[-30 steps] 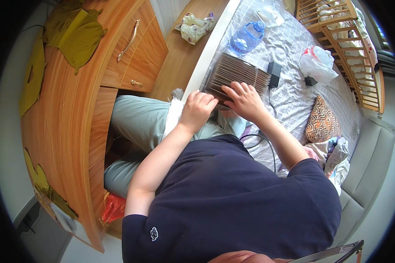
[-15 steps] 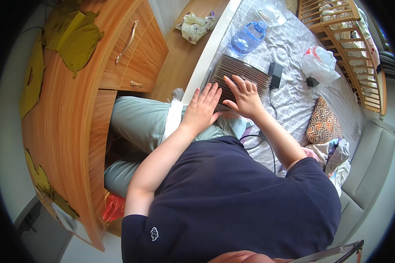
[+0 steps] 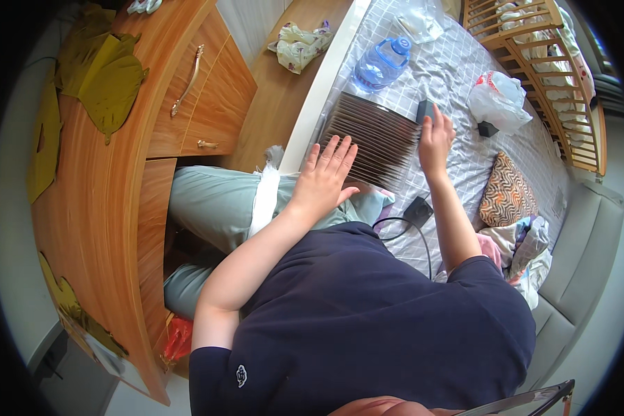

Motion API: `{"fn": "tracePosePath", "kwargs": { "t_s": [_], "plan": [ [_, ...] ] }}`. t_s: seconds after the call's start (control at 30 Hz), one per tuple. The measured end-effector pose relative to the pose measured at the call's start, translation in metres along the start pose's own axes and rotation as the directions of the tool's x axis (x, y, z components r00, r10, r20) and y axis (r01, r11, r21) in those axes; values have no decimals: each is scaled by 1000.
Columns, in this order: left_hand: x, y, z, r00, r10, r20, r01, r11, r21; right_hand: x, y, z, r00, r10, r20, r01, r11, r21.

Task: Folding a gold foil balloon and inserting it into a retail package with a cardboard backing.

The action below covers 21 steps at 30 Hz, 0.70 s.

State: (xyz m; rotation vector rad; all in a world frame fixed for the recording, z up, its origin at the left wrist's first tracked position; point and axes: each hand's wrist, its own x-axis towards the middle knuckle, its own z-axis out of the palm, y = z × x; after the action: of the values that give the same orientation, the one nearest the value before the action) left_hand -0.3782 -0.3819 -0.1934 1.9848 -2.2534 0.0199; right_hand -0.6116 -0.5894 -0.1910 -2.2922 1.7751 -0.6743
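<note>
My left hand (image 3: 324, 182) lies flat, fingers spread, on the near left part of a dark brown ridged block (image 3: 378, 135) that looks like many thin strips or pleats side by side. It rests at the bed's edge beside my legs. My right hand (image 3: 436, 142) is off to the right of the block, fingers stretched upward. Its fingertips overlap the right edge of a small dark grey box (image 3: 423, 111); whether they press on it I cannot tell. Nearer to me, a black box with a cable (image 3: 417, 211) lies on the sheet.
A blue water bottle (image 3: 383, 64) stands beyond the ridged block. A white plastic bag (image 3: 500, 102), a zigzag-patterned cushion (image 3: 507, 191) and a wooden crib (image 3: 558, 83) are on the right. At left is a wooden cabinet (image 3: 118, 201) with olive-gold foil shapes (image 3: 111, 87) on it.
My right hand has left the ridged block and moved right to the grey box. My left hand stays on the block. The black box with the cable now shows near me.
</note>
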Motion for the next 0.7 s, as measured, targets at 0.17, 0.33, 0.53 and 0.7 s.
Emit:
{"fn": "tracePosePath", "kwargs": {
  "t_s": [0.17,0.33,0.53,0.7],
  "plan": [
    [42,8,3,990,99,-95,-116,975,-190,-7,64,35,646,568,510,-681,126,722],
    [75,7,14,998,48,-34,-56,962,-266,-18,-12,30,650,389,653,-681,-84,728],
    [78,7,14,998,59,-29,-64,969,-238,-19,-7,27,661,350,664,-675,-108,730],
    [79,4,11,997,71,-12,-72,971,-226,15,-17,17,978,208,28,-186,797,575]
  ]
}}
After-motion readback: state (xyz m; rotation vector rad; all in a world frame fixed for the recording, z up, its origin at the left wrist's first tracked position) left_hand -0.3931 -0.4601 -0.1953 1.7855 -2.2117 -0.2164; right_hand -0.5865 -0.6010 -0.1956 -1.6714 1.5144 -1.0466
